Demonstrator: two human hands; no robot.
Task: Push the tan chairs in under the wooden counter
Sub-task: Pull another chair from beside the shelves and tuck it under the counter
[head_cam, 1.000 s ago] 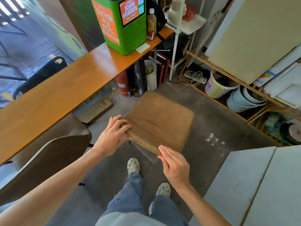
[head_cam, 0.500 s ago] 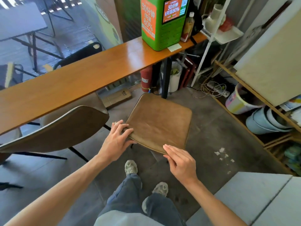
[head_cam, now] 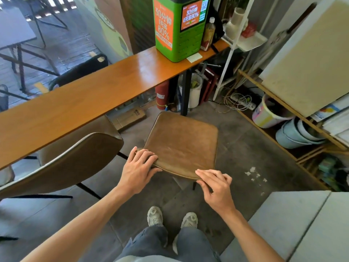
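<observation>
A tan stool with a flat padded seat (head_cam: 183,144) stands on the concrete floor in front of me, its far edge near the black leg of the long wooden counter (head_cam: 79,108). My left hand (head_cam: 138,169) grips the seat's near left corner, fingers on top. My right hand (head_cam: 215,188) holds the near right corner, fingers curled over the rim. A second tan chair with a curved backrest (head_cam: 62,161) stands to the left, its seat partly under the counter.
A green charging kiosk (head_cam: 177,27) and a bottle (head_cam: 209,33) stand on the counter. Under it are a red extinguisher (head_cam: 162,94), a white bin (head_cam: 194,91) and a cardboard box (head_cam: 130,117). Wooden shelving with buckets (head_cam: 294,135) lines the right; a grey table (head_cam: 294,224) sits near right.
My right hand has come down from hovering onto the seat's near right corner and closed on it. The stool has moved closer to the counter, and my view has swung left and up.
</observation>
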